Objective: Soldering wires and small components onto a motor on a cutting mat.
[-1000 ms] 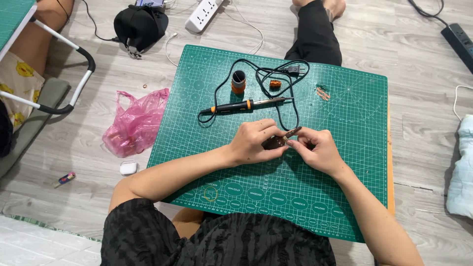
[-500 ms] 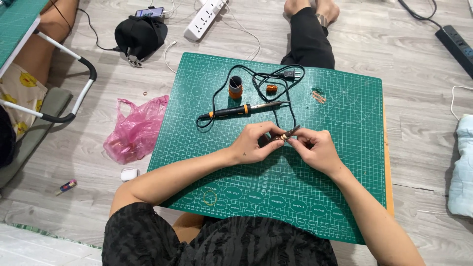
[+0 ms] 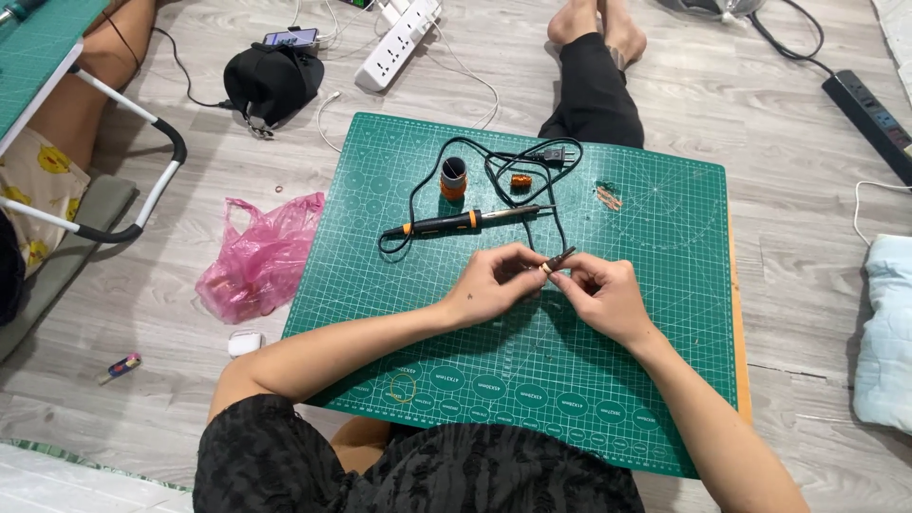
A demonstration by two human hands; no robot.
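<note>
Green mat [image 3: 665,361]: under both hands
Left hand [image 3: 494,283]: pinching small part [image 3: 559,261]
Right hand [image 3: 600,296]: pinching same part
Iron [image 3: 465,221]: just beyond

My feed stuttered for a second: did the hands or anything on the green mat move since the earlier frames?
Hardly anything moved. The left hand and right hand stay together at mid-mat, both pinching the same small dark part; its thin tip now pokes up between the fingertips. Nothing was let go or picked up. The soldering iron, its cord and the cutting mat lie as before; only the camera shifted slightly.
</note>
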